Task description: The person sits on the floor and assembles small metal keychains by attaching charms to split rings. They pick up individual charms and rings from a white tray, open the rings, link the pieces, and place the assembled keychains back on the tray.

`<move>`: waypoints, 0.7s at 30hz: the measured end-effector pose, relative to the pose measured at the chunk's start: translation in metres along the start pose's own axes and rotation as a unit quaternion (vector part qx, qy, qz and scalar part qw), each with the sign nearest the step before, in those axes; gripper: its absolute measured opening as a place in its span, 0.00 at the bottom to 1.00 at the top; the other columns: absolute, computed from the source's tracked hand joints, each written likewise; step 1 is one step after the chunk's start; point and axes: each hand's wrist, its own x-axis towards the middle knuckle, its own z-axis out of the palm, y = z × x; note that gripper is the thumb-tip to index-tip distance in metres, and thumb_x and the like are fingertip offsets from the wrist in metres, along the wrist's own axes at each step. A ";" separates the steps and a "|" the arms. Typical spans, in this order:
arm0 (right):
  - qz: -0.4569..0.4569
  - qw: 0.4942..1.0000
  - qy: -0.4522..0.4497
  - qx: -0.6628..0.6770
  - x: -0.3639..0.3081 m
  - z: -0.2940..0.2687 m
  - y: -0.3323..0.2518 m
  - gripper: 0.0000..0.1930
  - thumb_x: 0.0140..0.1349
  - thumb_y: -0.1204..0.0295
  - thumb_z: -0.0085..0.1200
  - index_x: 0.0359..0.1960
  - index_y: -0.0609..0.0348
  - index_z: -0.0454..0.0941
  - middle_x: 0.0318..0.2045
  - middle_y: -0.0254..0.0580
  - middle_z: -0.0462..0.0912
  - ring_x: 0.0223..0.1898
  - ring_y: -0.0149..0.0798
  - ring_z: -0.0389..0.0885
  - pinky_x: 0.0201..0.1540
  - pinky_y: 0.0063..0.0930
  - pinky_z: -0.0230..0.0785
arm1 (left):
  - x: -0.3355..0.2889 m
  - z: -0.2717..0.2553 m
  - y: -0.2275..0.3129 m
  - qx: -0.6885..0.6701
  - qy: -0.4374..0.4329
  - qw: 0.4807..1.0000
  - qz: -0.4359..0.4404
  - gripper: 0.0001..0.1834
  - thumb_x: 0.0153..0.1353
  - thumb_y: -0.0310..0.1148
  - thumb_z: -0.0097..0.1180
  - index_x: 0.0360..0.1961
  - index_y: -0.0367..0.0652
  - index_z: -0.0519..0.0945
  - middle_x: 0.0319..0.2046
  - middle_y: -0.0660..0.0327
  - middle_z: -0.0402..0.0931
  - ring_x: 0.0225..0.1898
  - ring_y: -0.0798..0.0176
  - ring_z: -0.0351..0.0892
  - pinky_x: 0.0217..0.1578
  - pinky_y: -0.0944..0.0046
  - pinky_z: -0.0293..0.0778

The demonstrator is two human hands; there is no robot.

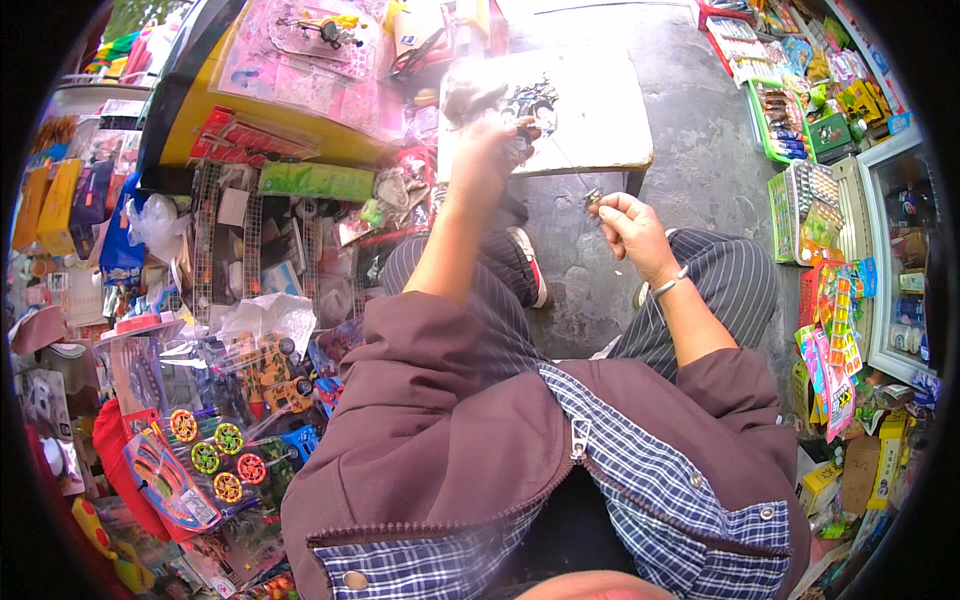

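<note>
My right hand is closed, with thumb and forefinger pinching a small cluster of metallic-looking pieces. A thin, pale strand runs from this cluster up and left toward the table. My left hand reaches over the near left part of the white tabletop. Its fingers are curled beside a pile of small dark pieces; whatever lies between the fingertips is too small to make out. Left of the pile rests a greyish, blurred bundle.
Scissors lie among pink packages at the upper left. Wire racks and packaged toys crowd my left side. To the right stand a green basket of goods and a glass-fronted cabinet. Grey floor shows between my knees.
</note>
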 end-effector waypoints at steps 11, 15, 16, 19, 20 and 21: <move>-0.005 1.000 0.000 0.004 0.002 -0.005 0.001 0.08 0.63 0.69 0.47 0.37 0.59 0.76 0.17 0.27 0.69 0.15 0.20 0.62 0.16 0.15 0.55 | -0.018 0.002 -0.009 0.156 -0.102 0.982 0.017 0.01 0.57 0.24 0.54 0.31 0.39 0.76 0.39 0.51 0.79 0.36 0.63 0.79 0.35 0.65 0.75; -0.015 0.999 -0.003 0.033 0.003 -0.005 0.001 0.08 0.63 0.70 0.47 0.37 0.60 0.76 0.18 0.27 0.69 0.15 0.21 0.63 0.16 0.15 0.55 | -0.021 -0.001 -0.016 0.222 -0.103 0.969 -0.026 0.06 0.58 0.30 0.58 0.35 0.39 0.78 0.36 0.60 0.79 0.33 0.70 0.76 0.35 0.71 0.72; -0.014 0.999 -0.002 0.034 0.002 -0.005 0.001 0.08 0.63 0.70 0.47 0.38 0.61 0.76 0.18 0.27 0.69 0.15 0.21 0.63 0.16 0.15 0.55 | -0.014 -0.002 -0.017 0.347 -0.022 0.938 -0.003 0.11 0.57 0.34 0.60 0.37 0.39 0.79 0.32 0.62 0.78 0.31 0.71 0.75 0.35 0.70 0.71; -0.020 0.999 -0.002 0.042 0.002 -0.004 0.000 0.08 0.63 0.70 0.47 0.38 0.61 0.76 0.18 0.27 0.69 0.15 0.21 0.63 0.16 0.15 0.56 | 0.015 -0.008 -0.018 0.555 0.041 0.819 0.139 0.13 0.56 0.37 0.60 0.38 0.39 0.79 0.31 0.60 0.78 0.31 0.67 0.76 0.35 0.67 0.72; -0.025 0.999 -0.003 0.046 0.002 -0.004 0.000 0.08 0.63 0.70 0.47 0.38 0.61 0.76 0.18 0.27 0.69 0.15 0.21 0.63 0.17 0.15 0.56 | 0.022 -0.010 -0.019 0.609 0.056 0.768 0.189 0.15 0.53 0.37 0.62 0.39 0.40 0.79 0.36 0.56 0.77 0.37 0.58 0.77 0.40 0.61 0.72; -0.023 0.999 -0.001 0.045 0.002 -0.004 0.000 0.08 0.63 0.70 0.48 0.38 0.61 0.76 0.18 0.27 0.69 0.15 0.21 0.63 0.17 0.15 0.56 | 0.028 -0.011 -0.021 0.645 0.068 0.733 0.204 0.16 0.51 0.37 0.62 0.40 0.40 0.79 0.38 0.55 0.76 0.40 0.56 0.76 0.42 0.59 0.71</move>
